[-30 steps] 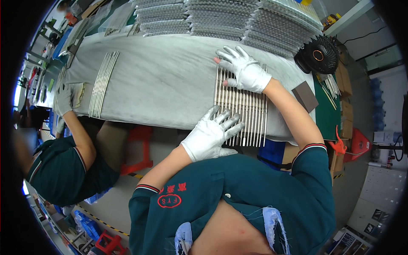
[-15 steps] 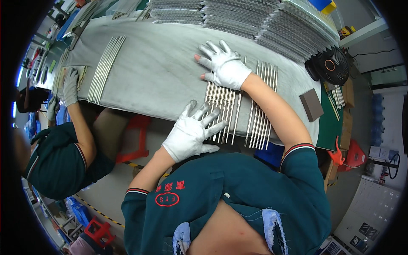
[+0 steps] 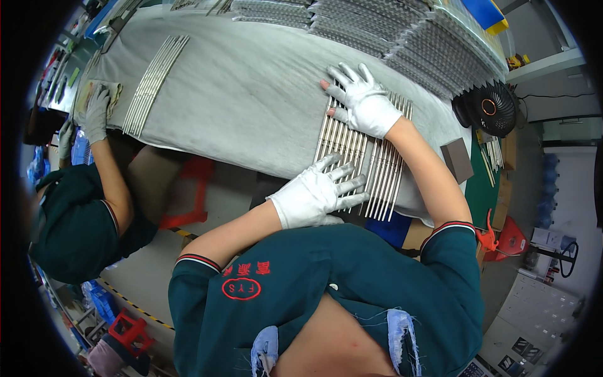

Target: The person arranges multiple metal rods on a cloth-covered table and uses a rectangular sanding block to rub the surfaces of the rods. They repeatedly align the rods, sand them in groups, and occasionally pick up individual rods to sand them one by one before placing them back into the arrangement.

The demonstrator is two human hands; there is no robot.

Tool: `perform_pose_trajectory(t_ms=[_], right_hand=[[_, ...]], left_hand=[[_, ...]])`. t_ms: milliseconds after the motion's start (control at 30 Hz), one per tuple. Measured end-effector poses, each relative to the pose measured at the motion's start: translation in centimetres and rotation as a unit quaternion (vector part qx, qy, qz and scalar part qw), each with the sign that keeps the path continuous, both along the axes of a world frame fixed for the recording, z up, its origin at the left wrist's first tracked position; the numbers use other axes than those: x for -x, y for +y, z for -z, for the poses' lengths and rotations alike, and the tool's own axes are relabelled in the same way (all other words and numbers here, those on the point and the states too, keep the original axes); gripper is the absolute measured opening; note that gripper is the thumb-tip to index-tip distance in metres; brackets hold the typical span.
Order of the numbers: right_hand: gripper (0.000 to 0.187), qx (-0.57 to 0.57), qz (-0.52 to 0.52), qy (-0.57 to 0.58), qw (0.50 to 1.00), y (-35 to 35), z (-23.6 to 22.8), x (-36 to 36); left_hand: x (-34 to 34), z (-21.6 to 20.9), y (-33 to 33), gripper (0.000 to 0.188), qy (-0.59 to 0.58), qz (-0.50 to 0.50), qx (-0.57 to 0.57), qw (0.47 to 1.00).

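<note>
Right hand (image 3: 367, 105) over metal rods (image 3: 342, 139)

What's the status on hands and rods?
Left hand and right hand open on the metal rods. Rods in two groups, narrow gap between. Brown block to the right, clear of rods.

slim, silvery metal rods (image 3: 384, 179) in two flat sets on the cloth-covered table (image 3: 245, 119).
near the right end, rods lie side by side, lengthwise between far and near edges; a narrow gap parts left set (image 3: 339, 139) from right set, near ends jutting just past the near edge.
</note>
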State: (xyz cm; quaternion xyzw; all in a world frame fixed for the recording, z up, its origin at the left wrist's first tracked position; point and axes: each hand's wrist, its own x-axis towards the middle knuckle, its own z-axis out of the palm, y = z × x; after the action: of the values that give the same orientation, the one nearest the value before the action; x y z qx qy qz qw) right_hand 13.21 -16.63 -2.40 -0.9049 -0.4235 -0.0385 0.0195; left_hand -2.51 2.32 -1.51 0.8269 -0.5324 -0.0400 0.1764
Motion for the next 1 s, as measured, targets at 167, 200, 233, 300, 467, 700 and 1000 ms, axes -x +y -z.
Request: perform_pose_trajectory(t_ms=[167,200,233,300,467,700,1000], right_hand=[[0.065,-0.004,-0.009,-0.006,1.0,0.2,0.2,-0.2],[0.065,-0.007,-0.014,-0.006,1.0,0.9,0.3,-0.4],[0.066,-0.011,-0.017,-0.006,1.0,1.7,0.5,-0.6],[0.066,-0.029,-0.031,-0.005,0.999,3.2,0.8,-1.1],[0.065,-0.11,-0.024,0.007,0.994,5.3,2.0,-5.1],[0.062,-0.112,0.076,0.144,0.98,4.5,0.2,-6.8],[0.061,-0.02,0.008,0.015,1.0,-0.1,1.6,-7.1]], left_hand=[[0.1,0.4,0.2,0.068,-0.002,-0.004,0.019,1.0],[0.1,0.4,0.6,0.068,-0.002,-0.011,0.022,1.0],[0.1,0.2,1.2,0.067,-0.001,-0.02,0.006,1.0],[0.3,-0.5,2.5,0.066,0.0,-0.041,-0.026,0.999],[0.8,-1.0,5.1,0.067,0.021,-0.1,-0.04,0.994],[0.1,-1.2,5.3,0.071,0.017,-0.095,-0.039,0.995],[-0.7,0.6,2.6,0.069,-0.001,-0.005,-0.008,1.0]])
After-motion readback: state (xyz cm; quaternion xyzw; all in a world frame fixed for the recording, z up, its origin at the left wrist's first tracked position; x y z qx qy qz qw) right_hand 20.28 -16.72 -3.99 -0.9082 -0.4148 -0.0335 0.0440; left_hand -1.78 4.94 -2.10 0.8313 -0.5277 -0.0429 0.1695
